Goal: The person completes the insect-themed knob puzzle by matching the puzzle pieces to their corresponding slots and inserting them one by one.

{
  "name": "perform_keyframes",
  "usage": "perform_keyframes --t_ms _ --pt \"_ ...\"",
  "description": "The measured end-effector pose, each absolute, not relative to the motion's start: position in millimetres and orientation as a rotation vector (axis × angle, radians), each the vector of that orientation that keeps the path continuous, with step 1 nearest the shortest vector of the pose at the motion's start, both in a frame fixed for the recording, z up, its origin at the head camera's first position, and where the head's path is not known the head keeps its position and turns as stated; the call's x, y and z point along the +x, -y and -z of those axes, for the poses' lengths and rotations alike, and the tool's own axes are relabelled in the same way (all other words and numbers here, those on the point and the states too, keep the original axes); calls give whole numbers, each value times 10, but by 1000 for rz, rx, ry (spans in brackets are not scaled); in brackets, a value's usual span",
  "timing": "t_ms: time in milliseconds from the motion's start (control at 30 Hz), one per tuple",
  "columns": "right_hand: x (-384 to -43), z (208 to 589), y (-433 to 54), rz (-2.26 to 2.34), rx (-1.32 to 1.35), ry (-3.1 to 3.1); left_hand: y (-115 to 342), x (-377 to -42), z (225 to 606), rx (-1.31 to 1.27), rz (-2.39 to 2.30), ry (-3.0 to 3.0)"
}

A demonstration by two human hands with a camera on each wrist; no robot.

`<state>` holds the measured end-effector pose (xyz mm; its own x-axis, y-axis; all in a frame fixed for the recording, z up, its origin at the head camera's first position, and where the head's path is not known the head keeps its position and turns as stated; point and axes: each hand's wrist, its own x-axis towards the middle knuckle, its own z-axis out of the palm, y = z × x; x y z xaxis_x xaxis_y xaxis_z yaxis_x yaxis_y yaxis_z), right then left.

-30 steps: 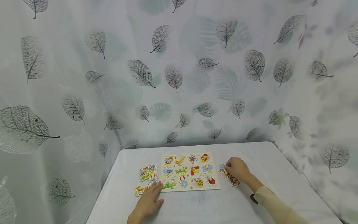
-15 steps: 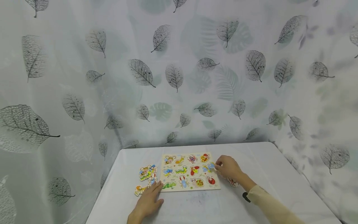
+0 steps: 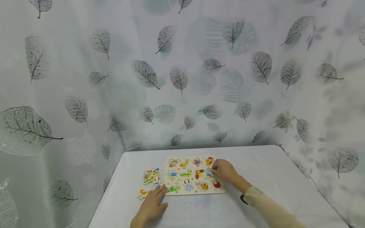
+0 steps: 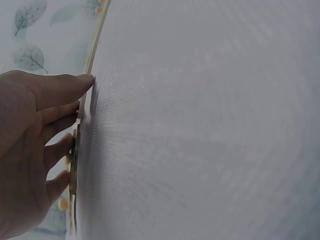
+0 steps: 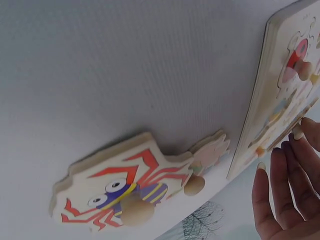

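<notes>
My left hand (image 3: 152, 201) rests with fingers extended at the near left corner of the wooden insect puzzle board (image 3: 209, 191). Its fingertips touch the board's edge and the loose pieces beside it; the left wrist view shows the thumb (image 4: 67, 90) at the board's rim. Over the board's right side, my right hand (image 3: 226, 171) pinches a blue-winged dragonfly puzzle piece (image 3: 208, 172). That piece is at the dragonfly picture in the middle row, mostly covered by the fingers. In the right wrist view it appears edge-on and tilted; whether it is seated cannot be told.
Several loose knobbed pieces (image 3: 148, 176) lie in a pile left of the board, including a bee. A spider piece (image 5: 145, 185) lies right of the board, overlapping another knobbed piece (image 5: 207, 155). A leaf-print curtain (image 3: 182, 126) hangs behind the white table (image 3: 279, 183).
My right hand has picked up the dragonfly piece from the pile on the right and carried it left over the board. The left hand has stayed in place.
</notes>
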<state>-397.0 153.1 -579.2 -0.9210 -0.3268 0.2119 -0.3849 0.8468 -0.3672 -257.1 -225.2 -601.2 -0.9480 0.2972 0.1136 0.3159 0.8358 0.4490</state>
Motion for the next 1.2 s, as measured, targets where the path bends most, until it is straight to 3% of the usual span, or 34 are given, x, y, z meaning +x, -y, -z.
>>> perform_keyframes --t_ms 1200 --pt "-3962 5840 -1492 -586 466 2946 2244 -2563 5981 -481 708 3010"
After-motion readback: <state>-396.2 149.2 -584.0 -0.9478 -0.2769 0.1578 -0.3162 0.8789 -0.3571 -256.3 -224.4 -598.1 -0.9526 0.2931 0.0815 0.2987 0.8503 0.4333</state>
